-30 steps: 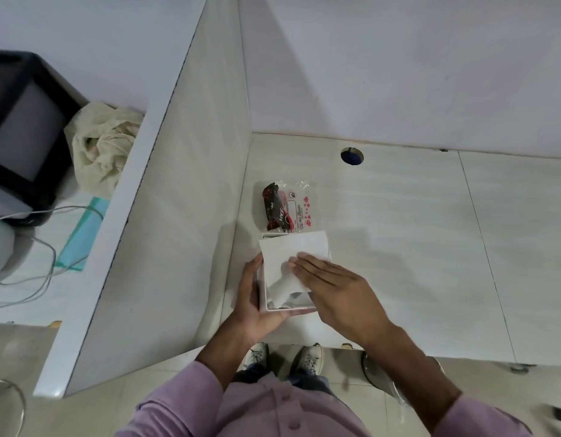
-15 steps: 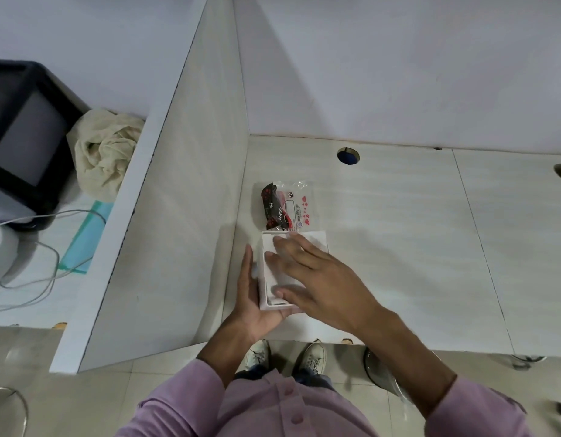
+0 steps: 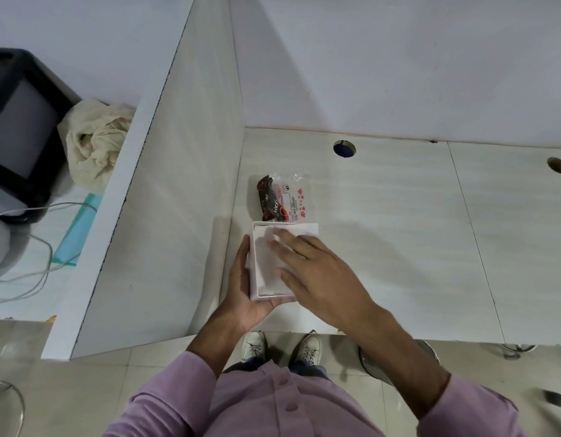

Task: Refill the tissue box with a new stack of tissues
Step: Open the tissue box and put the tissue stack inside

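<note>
A white tissue box (image 3: 253,291) lies open-side up near the desk's front edge, close to the left divider. White tissues (image 3: 266,266) fill it, and their far right corner sticks out over the rim. My left hand (image 3: 244,288) cups the box's left wall and near end. My right hand (image 3: 317,272) lies flat on the tissues with fingers spread, covering the box's right side. An emptied clear wrapper with red and black print (image 3: 280,200) lies just beyond the box.
A white divider panel (image 3: 165,197) stands right beside the box on the left. Two cable holes (image 3: 344,148) sit at the back of the desk (image 3: 414,241). Beyond the divider are a crumpled cloth (image 3: 96,140), a black monitor (image 3: 20,134) and cables.
The loose tissue that stood up above the box has been pressed flat inside it. My right hand went from pinching the sheet to lying spread on top. My left hand stayed on the box.
</note>
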